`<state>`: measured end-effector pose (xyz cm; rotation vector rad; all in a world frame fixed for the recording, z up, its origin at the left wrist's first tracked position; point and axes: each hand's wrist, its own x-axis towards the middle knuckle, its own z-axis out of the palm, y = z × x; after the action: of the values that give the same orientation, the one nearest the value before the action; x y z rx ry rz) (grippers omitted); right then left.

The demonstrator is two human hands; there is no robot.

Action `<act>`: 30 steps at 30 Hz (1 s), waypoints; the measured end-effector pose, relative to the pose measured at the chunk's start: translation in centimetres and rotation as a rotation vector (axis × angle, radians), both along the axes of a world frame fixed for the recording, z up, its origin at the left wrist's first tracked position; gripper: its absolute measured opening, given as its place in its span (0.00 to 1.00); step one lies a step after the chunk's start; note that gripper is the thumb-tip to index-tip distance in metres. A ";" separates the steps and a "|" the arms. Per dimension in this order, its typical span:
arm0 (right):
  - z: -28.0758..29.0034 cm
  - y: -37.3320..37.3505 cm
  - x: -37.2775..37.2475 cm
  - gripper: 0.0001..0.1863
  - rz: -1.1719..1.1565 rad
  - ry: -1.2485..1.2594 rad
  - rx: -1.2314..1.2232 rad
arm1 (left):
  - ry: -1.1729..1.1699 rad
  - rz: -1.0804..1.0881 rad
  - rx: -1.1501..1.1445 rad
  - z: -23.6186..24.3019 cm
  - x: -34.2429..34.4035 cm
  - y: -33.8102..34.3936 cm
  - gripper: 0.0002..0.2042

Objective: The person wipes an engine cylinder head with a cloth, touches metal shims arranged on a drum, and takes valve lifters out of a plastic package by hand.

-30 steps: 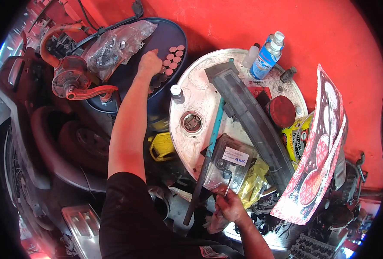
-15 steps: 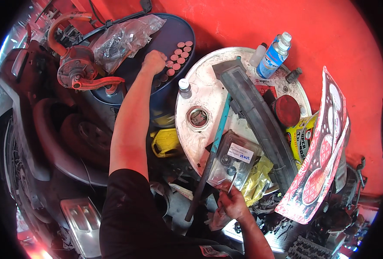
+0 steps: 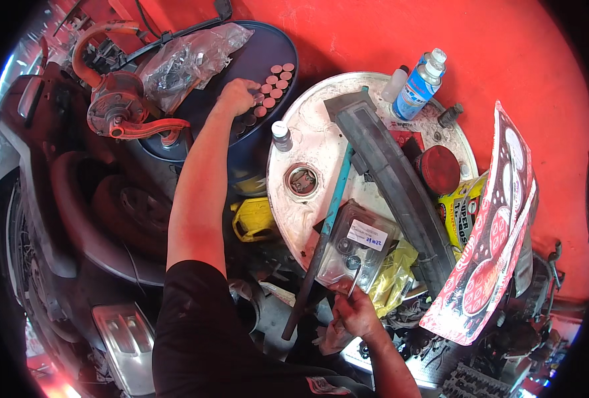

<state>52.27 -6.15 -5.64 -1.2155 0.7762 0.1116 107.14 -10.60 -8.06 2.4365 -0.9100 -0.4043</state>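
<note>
At the far left, my left hand (image 3: 238, 97) reaches over the dark blue drum lid (image 3: 268, 50). Its fingers are at the edge of a cluster of small flat coin-like discs (image 3: 276, 93) laid in rows; one finger stretches toward them, and nothing shows in the hand. Low in the middle, my right hand (image 3: 355, 313) is closed around a thin metal rod (image 3: 354, 281), tip upward. A crumpled pale piece (image 3: 335, 337) hangs beneath that hand; its material is unclear. Just beyond lies a clear plastic case (image 3: 349, 260) with a white label and round parts inside.
A white drum (image 3: 294, 225) carries a long grey plastic bar (image 3: 390, 179), a turquoise bar (image 3: 337, 192), a blue-and-white bottle (image 3: 417, 89) and a red round lid (image 3: 439, 169). A packaged gasket (image 3: 483, 265) stands at right. An orange hand pump (image 3: 118, 106) and a motorcycle (image 3: 102, 199) are left.
My left hand stays by the discs, with a finger now stretched further toward them. My right hand still grips the rod, barely moved. The whole view has shifted slightly.
</note>
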 end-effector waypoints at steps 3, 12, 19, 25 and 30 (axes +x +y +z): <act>-0.1 0.0 0.0 0.14 -0.002 -0.020 -0.005 | 0.025 -0.015 0.020 0.3 0.2 -0.1 0.20; -0.4 0.1 -0.2 0.13 -0.011 0.003 0.008 | -0.071 0.048 -0.003 1.1 -0.7 0.8 0.24; -0.6 0.2 -0.3 0.12 0.011 -0.009 -0.063 | -0.226 0.286 -0.556 2.5 -8.3 4.6 0.24; -0.3 0.1 0.1 0.11 0.009 0.052 -0.082 | -0.407 0.232 -0.718 1.4 -21.0 11.6 0.22; -0.8 0.6 0.4 0.10 -0.003 0.045 -0.126 | -0.140 0.425 -0.691 -2.5 -26.2 17.0 0.19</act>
<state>52.71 -5.57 -6.42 -1.3345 0.8345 0.0888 80.96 6.37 -10.59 1.9393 -0.4482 0.2118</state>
